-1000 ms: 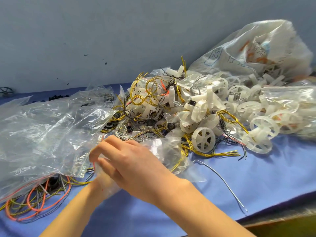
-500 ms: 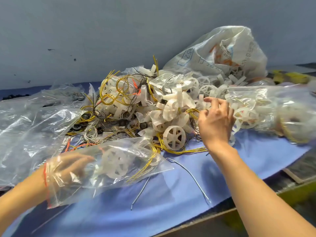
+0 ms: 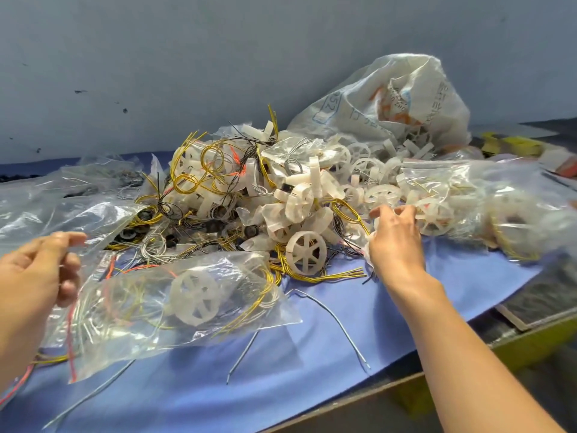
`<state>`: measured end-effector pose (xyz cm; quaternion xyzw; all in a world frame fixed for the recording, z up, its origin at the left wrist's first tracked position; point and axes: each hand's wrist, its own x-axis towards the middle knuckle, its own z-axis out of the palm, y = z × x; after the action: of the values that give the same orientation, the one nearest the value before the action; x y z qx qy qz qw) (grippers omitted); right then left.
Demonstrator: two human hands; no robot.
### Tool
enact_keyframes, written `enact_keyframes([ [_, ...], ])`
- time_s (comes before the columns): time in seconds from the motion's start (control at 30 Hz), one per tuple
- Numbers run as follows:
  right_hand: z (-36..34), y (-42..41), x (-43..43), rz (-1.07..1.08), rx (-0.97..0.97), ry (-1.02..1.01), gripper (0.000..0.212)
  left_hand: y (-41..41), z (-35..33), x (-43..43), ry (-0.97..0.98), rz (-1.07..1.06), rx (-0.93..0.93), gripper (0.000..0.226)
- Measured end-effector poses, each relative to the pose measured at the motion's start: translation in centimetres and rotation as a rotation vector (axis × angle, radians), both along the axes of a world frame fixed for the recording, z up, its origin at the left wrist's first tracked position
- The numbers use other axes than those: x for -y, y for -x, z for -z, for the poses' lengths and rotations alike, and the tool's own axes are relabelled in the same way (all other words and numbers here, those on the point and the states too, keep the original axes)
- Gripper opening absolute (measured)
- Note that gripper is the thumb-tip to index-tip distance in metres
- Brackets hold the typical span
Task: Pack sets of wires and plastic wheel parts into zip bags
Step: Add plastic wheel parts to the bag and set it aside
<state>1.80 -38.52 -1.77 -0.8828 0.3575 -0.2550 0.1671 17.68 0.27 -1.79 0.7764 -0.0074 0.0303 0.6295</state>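
Zip bag (image 3: pixel 175 307), clear thin film, lies on its side on the blue surface (image 3: pixel 312 379), just in front of the heap (image 3: pixel 249 198) of white plastic wheels and tangled wires, toward the heap's left. Inside the bag are one spoked white wheel (image 3: pixel 195 296) and loops of yellow, red and pale wire.

The left hand (image 3: pixel 34 276) sits at the bag's red-edged mouth, left of the heap's front, with its fingers loosely curled; it is not clear whether they pinch the film. The right hand (image 3: pixel 395 242) reaches into the heap's right edge, fingers bent down among wheels and film, and what they close on, if anything, is hidden. A loose wheel (image 3: pixel 306 253) stands at the heap's front on a bundle of yellow wires (image 3: pixel 315 276). Behind the heap, to its right, slumps a large white sack (image 3: pixel 390 101).

The bag looks light, floppy and slippery, so its contents would likely slide to whichever end hangs low. Springy wire ends could snag the film. The best hold is probably the stiffer zip strip, pinched near both corners with the mouth kept up. The wheels seem rigid and light, easy to lift by the rim.
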Motion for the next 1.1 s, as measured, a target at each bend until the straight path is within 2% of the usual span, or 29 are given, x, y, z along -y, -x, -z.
enact_keyframes([
  [0.07,-1.2,0.1,-1.0,-0.037,0.048,0.014,0.044,1.4,-0.8,0.5,0.068,-0.044,0.06,0.027],
  [0.17,-3.6,0.3,-3.6,-0.193,0.208,0.126,0.048,4.9,-1.7,2.3,0.077,-0.002,0.332,0.026],
  [0.23,-5.1,0.2,-6.5,-0.409,0.338,0.136,0.049,7.0,-2.1,3.8,-0.012,0.102,0.492,0.021],
  [0.3,-6.2,-0.1,-9.9,-0.641,0.431,0.056,0.053,8.5,-2.4,5.2,-0.154,0.208,0.582,0.023],
  [0.4,-6.7,-0.6,-14.7,-0.884,0.449,-0.007,0.063,10.1,-2.7,7.1,-0.274,0.349,0.638,0.035],
  [0.47,-6.6,-0.9,-17.1,-1.005,0.407,-0.009,0.069,10.6,-2.6,7.7,-0.323,0.356,0.697,0.02],
  [0.53,-6.3,-1.3,-18.8,-1.087,0.357,-0.02,0.075,10.5,-2.4,7.3,-0.349,0.271,0.72,0.018],
  [0.6,-6.0,-1.7,-19.9,-1.136,0.335,-0.032,0.075,10.1,-2.3,6.5,-0.352,0.212,0.682,0.015],
  [0.7,-5.8,-2.2,-21.0,-1.172,0.382,-0.042,0.055,8.8,-2.4,4.2,-0.278,0.16,0.562,0.011],
  [0.8,-5.0,-2.7,-21.3,-1.112,0.41,0.003,0.039,6.4,-2.1,0.1,-0.066,0.034,0.308,0.011],
  [0.9,-3.8,-3.1,-22.5,-1.056,0.308,0.041,0.031,4.5,-1.1,-4.4,0.059,-0.048,-0.017,0.008],
  [1.0,-2.2,-3.2,-24.9,-1.048,0.157,0.154,0.031,4.5,-0.4,-7.2,0.165,0.024,-0.242,0.01],
  [1.1,-1.1,-2.9,-27.1,-0.984,0.093,0.148,0.038,5.4,-0.1,-8.5,0.259,0.201,-0.38,0.028],
])
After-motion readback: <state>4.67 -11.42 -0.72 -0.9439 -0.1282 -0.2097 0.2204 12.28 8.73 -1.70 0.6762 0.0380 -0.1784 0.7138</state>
